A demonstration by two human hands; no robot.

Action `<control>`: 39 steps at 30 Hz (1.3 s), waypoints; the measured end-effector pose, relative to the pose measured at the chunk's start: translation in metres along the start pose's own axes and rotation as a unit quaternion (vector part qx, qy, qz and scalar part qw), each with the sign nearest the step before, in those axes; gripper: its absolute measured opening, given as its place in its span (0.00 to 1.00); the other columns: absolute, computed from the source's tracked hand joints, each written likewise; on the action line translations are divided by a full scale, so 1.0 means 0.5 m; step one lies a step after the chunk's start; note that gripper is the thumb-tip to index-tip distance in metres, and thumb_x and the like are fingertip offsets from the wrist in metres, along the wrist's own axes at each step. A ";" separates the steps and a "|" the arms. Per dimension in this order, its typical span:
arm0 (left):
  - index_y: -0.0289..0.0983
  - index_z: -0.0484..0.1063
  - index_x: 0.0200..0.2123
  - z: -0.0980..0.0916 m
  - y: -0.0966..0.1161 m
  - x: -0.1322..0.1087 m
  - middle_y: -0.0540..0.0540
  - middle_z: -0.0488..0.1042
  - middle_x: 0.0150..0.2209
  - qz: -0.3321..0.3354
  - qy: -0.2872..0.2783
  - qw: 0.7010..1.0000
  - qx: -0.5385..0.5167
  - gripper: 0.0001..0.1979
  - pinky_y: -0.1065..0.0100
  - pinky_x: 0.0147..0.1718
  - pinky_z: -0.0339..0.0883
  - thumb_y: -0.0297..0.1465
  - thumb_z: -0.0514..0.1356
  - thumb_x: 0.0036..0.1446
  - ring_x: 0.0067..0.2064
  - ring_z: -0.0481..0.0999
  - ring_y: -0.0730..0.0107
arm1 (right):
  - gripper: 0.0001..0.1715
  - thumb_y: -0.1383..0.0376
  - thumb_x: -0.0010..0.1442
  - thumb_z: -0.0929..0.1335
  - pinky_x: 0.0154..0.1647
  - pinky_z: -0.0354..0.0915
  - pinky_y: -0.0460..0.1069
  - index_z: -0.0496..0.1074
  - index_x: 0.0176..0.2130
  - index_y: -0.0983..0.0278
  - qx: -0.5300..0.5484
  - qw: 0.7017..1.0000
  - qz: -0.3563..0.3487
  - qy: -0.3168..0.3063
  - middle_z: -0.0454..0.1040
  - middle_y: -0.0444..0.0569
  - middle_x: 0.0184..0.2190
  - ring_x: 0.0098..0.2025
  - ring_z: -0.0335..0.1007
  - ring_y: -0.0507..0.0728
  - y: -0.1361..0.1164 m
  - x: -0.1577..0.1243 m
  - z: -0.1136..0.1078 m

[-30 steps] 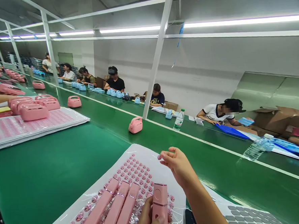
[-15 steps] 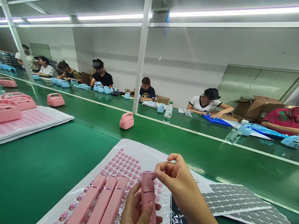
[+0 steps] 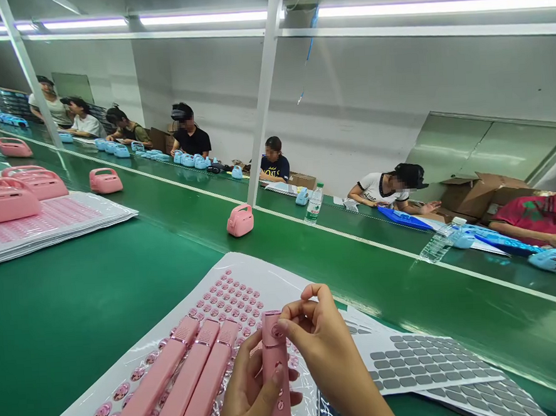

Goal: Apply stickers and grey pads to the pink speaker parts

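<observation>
My left hand [image 3: 251,391] is wrapped round a pink microphone [image 3: 274,359], held upright with its buttons facing me. A small round sticker [image 3: 276,329] lies against the round spot near the microphone's top. Thumb and forefinger of my right hand [image 3: 316,331] pinch the sticker's right edge; the other fingers are curled. To the left, three more pink microphones [image 3: 189,376] lie side by side on a sheet of round stickers [image 3: 234,298] with a printed picture. Part of that sheet is hidden beneath the microphones and my hands.
Sheets of grey oval stickers [image 3: 429,362] lie at the right, partly over a dark, shiny object [image 3: 332,415]. Pink speakers [image 3: 7,199] stand on stacked sheets at the left; another pink speaker [image 3: 241,221] is on the green belt [image 3: 357,266]. Co-workers sit across, with blue speakers and bottles.
My right fingertips have moved slightly left, bringing the sticker from the microphone's edge onto its round spot. Across the belt, a co-worker in white has lifted a hand.
</observation>
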State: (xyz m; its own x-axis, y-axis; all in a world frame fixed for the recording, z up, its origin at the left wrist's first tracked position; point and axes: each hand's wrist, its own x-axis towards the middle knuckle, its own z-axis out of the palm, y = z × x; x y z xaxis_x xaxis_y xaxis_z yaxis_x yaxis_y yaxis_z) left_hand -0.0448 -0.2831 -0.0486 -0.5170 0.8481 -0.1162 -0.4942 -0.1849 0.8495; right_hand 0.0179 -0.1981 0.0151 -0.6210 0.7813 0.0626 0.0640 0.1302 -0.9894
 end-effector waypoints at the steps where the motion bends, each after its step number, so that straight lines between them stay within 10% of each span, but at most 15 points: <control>1: 0.37 0.53 0.53 0.001 0.000 0.000 0.41 0.70 0.42 -0.001 0.000 1.000 0.000 0.31 0.62 0.32 0.72 0.42 0.61 0.50 0.36 0.72 0.64 | 0.18 0.69 0.54 0.65 0.33 0.63 0.48 0.50 0.37 0.57 -0.005 1.000 -0.002 0.003 0.70 0.37 0.28 0.30 0.65 0.51 0.003 0.002 0.000; 27: 0.40 0.51 0.54 -0.014 -0.016 0.008 0.41 0.68 0.45 -0.019 -0.047 0.999 -0.018 0.28 0.64 0.35 0.71 0.41 0.58 0.54 0.40 0.71 0.64 | 0.06 0.66 0.56 0.63 0.35 0.62 0.51 0.59 0.35 0.59 -0.235 0.957 -0.132 0.110 0.69 0.44 0.32 0.36 0.67 0.56 0.011 0.003 -0.002; 33: 0.35 0.59 0.51 -0.006 -0.013 -0.001 0.40 0.73 0.37 -0.037 -0.003 0.999 -0.020 0.29 0.61 0.32 0.74 0.42 0.61 0.50 0.36 0.74 0.59 | 0.10 0.56 0.58 0.61 0.38 0.65 0.53 0.61 0.37 0.58 -0.331 0.916 -0.130 0.187 0.71 0.47 0.34 0.36 0.69 0.57 -0.050 -0.040 -0.128; 39: 0.37 0.55 0.59 0.000 -0.016 -0.012 0.37 0.68 0.51 -0.032 0.007 0.998 0.053 0.33 0.62 0.34 0.74 0.44 0.58 0.53 0.42 0.74 0.57 | 0.12 0.61 0.52 0.62 0.33 0.65 0.54 0.66 0.39 0.59 -0.540 0.831 0.090 0.092 0.75 0.55 0.34 0.34 0.72 0.63 0.100 -0.159 -0.316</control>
State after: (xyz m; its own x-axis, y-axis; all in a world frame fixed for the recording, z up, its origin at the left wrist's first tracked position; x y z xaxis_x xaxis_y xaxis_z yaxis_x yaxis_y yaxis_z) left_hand -0.0378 -0.2870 -0.0547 -0.4967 0.8492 -0.1793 -0.4512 -0.0762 0.8891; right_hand 0.1938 -0.1573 -0.0189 -0.4010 0.9150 0.0441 0.8696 0.3953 -0.2958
